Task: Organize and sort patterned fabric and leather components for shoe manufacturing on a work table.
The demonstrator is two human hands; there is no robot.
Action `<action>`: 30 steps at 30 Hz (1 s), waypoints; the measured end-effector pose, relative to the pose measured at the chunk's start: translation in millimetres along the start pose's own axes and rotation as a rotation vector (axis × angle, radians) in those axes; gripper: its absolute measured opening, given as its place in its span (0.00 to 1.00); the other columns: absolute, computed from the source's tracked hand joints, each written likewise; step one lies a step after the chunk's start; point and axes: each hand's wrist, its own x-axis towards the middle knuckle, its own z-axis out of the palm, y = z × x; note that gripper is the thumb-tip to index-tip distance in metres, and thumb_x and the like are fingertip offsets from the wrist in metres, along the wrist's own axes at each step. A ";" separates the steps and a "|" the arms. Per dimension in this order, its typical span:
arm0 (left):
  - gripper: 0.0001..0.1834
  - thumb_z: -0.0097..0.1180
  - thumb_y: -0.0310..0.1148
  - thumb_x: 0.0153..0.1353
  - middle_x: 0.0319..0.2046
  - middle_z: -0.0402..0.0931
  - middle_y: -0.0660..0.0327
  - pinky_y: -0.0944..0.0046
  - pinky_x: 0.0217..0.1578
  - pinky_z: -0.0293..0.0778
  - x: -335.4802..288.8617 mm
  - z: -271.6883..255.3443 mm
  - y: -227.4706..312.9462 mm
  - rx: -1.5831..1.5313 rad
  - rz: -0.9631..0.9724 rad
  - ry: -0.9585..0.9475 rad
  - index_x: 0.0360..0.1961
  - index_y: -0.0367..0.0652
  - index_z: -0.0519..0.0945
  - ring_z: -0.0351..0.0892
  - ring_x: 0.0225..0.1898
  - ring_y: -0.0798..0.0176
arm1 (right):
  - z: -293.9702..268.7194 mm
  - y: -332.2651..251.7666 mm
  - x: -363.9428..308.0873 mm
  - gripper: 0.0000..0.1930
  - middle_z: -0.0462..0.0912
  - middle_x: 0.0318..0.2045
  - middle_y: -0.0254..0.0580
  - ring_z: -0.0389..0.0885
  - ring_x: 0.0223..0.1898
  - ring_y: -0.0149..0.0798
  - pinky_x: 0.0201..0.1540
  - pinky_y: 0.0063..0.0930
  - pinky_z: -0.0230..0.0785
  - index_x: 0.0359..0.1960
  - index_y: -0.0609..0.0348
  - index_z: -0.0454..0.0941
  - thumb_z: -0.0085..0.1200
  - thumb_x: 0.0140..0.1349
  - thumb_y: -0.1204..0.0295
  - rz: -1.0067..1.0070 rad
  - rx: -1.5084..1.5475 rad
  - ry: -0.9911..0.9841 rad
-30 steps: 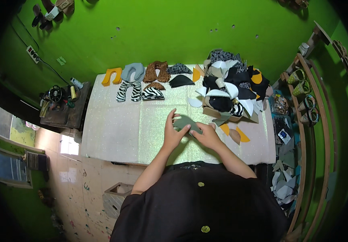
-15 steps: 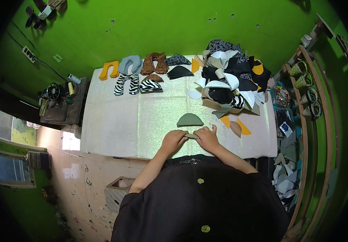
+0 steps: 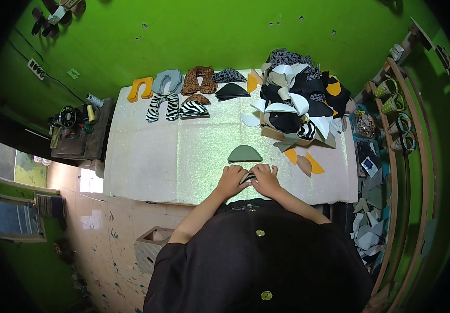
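Note:
My left hand [image 3: 230,180] and my right hand [image 3: 265,179] meet at the near part of the table, fingers closed around the two ends of a small stack of cut pieces [image 3: 248,178]. Its layered edge faces up and looks bowed; the fingers cover much of it, so its full outline is hidden. Just beyond my fingertips a green half-round stack [image 3: 245,154] lies flat. To the right of my right hand are loose orange cut pieces [image 3: 315,163] and a tan half-round piece [image 3: 304,166].
A box [image 3: 290,137] heaped with scraps [image 3: 308,86] stands at the back right. Along the back left lie orange arches [image 3: 140,89], grey arches [image 3: 167,81], zebra-print pieces [image 3: 163,108], leopard-print pieces [image 3: 200,80] and black half-rounds [image 3: 232,91]. A wooden rack [image 3: 403,86] stands right.
Both hands have drawn slightly closer together. The held stack, nearly flat and green before, is now tipped and bent so its layered edge shows.

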 end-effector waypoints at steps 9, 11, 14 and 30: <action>0.22 0.60 0.45 0.52 0.33 0.74 0.59 0.57 0.43 0.62 -3.9 -18.2 1.7 -0.191 0.013 0.134 0.45 0.44 0.76 0.72 0.39 0.53 | 0.2 8.9 -10.4 0.17 0.70 0.43 0.38 0.65 0.51 0.43 0.53 0.51 0.48 0.42 0.50 0.71 0.53 0.47 0.74 0.036 0.048 -0.002; 0.14 0.51 0.36 0.60 0.34 0.76 0.58 0.58 0.42 0.65 -5.2 -19.6 2.7 -0.189 0.051 0.145 0.44 0.43 0.76 0.73 0.39 0.53 | 0.9 7.9 -10.7 0.16 0.71 0.41 0.38 0.66 0.50 0.42 0.52 0.49 0.48 0.41 0.50 0.71 0.53 0.48 0.72 0.017 0.058 0.053; 0.12 0.50 0.34 0.61 0.36 0.77 0.57 0.58 0.40 0.66 -9.9 -18.7 -5.8 -0.138 0.027 0.116 0.43 0.42 0.77 0.74 0.39 0.53 | -4.2 3.2 -12.6 0.13 0.72 0.38 0.35 0.69 0.48 0.40 0.52 0.48 0.49 0.39 0.48 0.72 0.54 0.49 0.70 0.044 0.079 0.142; 0.12 0.48 0.30 0.60 0.37 0.77 0.51 0.54 0.42 0.70 -6.4 -14.4 -0.5 -0.281 0.006 0.076 0.44 0.39 0.76 0.75 0.40 0.48 | 2.3 6.0 -15.2 0.20 0.72 0.44 0.38 0.68 0.50 0.41 0.53 0.44 0.48 0.45 0.48 0.71 0.59 0.50 0.65 0.093 0.123 0.248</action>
